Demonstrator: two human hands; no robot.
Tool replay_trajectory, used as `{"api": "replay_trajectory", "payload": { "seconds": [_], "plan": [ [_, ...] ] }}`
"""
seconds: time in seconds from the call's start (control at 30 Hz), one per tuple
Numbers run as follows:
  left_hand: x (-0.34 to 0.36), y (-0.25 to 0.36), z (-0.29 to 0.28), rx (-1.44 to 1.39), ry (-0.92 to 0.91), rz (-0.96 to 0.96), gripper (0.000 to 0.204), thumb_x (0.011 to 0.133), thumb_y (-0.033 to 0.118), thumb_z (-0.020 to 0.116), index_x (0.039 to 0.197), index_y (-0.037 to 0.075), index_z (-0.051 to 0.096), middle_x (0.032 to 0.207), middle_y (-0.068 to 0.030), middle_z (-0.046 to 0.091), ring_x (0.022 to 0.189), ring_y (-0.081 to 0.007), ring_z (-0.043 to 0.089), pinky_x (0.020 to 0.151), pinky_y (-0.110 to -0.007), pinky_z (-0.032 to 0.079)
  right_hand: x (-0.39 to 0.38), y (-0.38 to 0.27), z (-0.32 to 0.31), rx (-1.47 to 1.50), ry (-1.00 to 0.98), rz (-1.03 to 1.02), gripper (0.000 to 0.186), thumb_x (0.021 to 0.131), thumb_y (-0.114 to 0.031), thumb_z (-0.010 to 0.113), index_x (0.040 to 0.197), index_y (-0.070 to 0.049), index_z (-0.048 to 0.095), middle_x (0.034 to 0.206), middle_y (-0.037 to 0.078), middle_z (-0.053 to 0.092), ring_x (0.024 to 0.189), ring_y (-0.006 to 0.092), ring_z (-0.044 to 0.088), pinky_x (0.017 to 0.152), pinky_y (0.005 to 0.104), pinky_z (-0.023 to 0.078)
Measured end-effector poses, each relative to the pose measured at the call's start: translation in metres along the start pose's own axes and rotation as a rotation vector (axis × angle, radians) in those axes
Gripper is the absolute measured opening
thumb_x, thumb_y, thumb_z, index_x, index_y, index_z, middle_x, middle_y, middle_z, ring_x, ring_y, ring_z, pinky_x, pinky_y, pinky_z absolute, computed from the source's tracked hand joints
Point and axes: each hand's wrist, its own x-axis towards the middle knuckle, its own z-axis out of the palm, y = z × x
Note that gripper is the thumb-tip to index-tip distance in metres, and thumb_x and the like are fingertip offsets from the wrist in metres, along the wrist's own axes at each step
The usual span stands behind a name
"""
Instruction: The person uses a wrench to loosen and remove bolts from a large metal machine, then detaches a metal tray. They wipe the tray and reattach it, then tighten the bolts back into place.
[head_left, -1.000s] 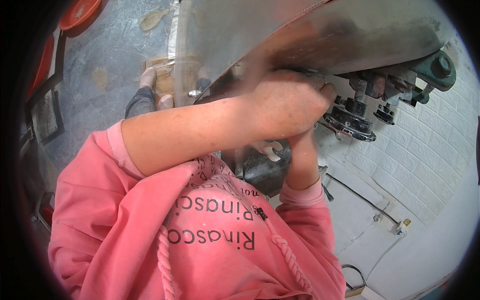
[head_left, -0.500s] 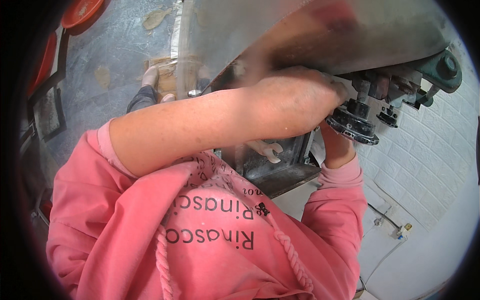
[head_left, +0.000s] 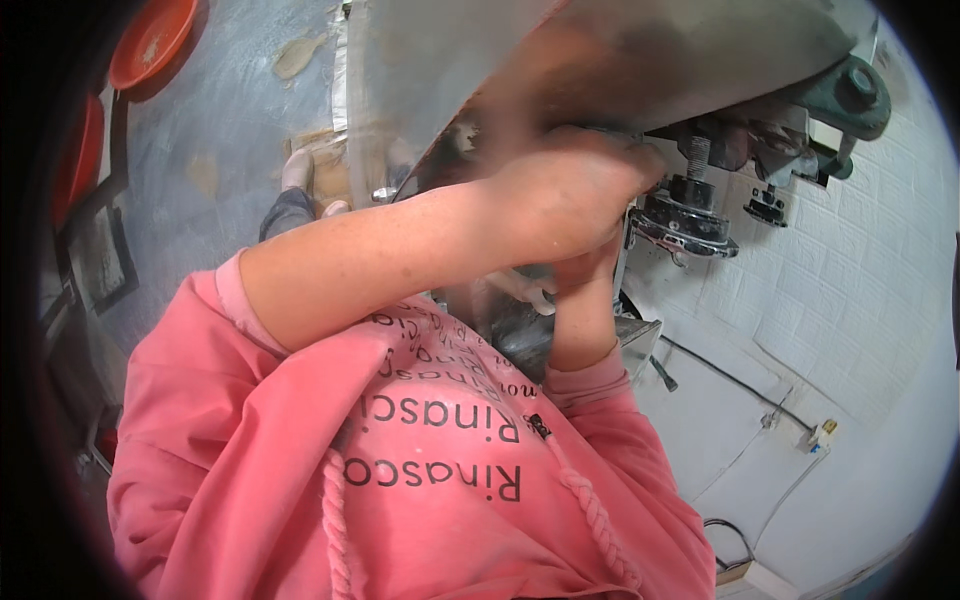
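Beneath a large grey metal machine cover (head_left: 690,70), my left hand (head_left: 590,195) is curled, its fingertips out of sight. My left forearm crosses in front of my chest from the left. Directly below that hand is my right hand (head_left: 592,262), mostly covered by it, so its fingers do not show. Whatever either hand grips is hidden. A threaded bolt (head_left: 698,155) with a black round knob (head_left: 685,228) hangs just right of my hands. Left of my right wrist, a pale fork-ended piece (head_left: 525,287), resembling a spanner's jaw, is partly covered.
A green metal bracket (head_left: 860,90) and a smaller black knob (head_left: 766,207) are on the machine's right. Behind stands a white brick-patterned wall (head_left: 840,290) with a cable and socket (head_left: 822,436). Red basins (head_left: 155,42) sit on the grey floor at the far left.
My right hand and forearm have moved left, from behind the black knob to beneath my left hand. My left hand stays bent under the cover. The view has shifted slightly.
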Motion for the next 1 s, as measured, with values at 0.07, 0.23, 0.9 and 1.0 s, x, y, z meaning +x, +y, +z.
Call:
{"api": "replay_trajectory", "payload": {
  "seconds": [0.07, 0.23, 0.9, 1.0],
  "plan": [
    [0.000, -0.002, 0.000, -0.023, -0.030, 0.005, 0.023, 0.073, 0.006, 0.057, 0.096, 0.009, 0.061, 0.089, -0.0148, 0.063, 0.084, -0.0359, 0.060, 0.071, -0.042, 0.048, -0.001, 0.006, 0.007, 0.018, -0.016, -0.020, 0.047, 0.094, -0.030, 0.049, 0.131, -0.003, 0.038, 0.136, 0.011, 0.040, 0.124, 0.0210, 0.040, 0.106, 0.0368, 0.031],
    [0.000, -0.003, 0.001, 0.105, -0.102, -0.079, 0.026, 0.075, 0.003, 0.056, 0.100, 0.007, 0.062, 0.090, -0.0160, 0.063, 0.086, -0.0354, 0.061, 0.073, -0.042, 0.049, -0.001, 0.022, 0.024, 0.024, 0.025, -0.057, 0.045, 0.094, -0.029, 0.048, 0.129, -0.004, 0.040, 0.134, 0.011, 0.042, 0.122, 0.0207, 0.042, 0.104, 0.0363, 0.033],
    [-0.001, -0.001, -0.009, 0.107, -0.068, 0.007, 0.018, 0.080, 0.008, 0.054, 0.098, 0.004, 0.059, 0.088, -0.0188, 0.063, 0.084, -0.0360, 0.062, 0.071, -0.044, 0.050, 0.032, 0.016, 0.027, -0.158, 0.161, -0.091, 0.037, 0.095, -0.028, 0.046, 0.123, -0.004, 0.045, 0.123, 0.009, 0.048, 0.112, 0.0195, 0.047, 0.096, 0.0344, 0.037],
    [0.000, 0.003, -0.010, 0.008, -0.035, -0.184, 0.019, 0.083, 0.011, 0.054, 0.100, 0.004, 0.058, 0.088, -0.0191, 0.063, 0.081, -0.0358, 0.063, 0.070, -0.043, 0.050, 0.049, -0.003, 0.019, -0.278, 0.174, -0.074, 0.036, 0.095, -0.027, 0.046, 0.122, -0.004, 0.045, 0.121, 0.009, 0.049, 0.111, 0.0193, 0.048, 0.095, 0.0341, 0.038]
  ]
}}
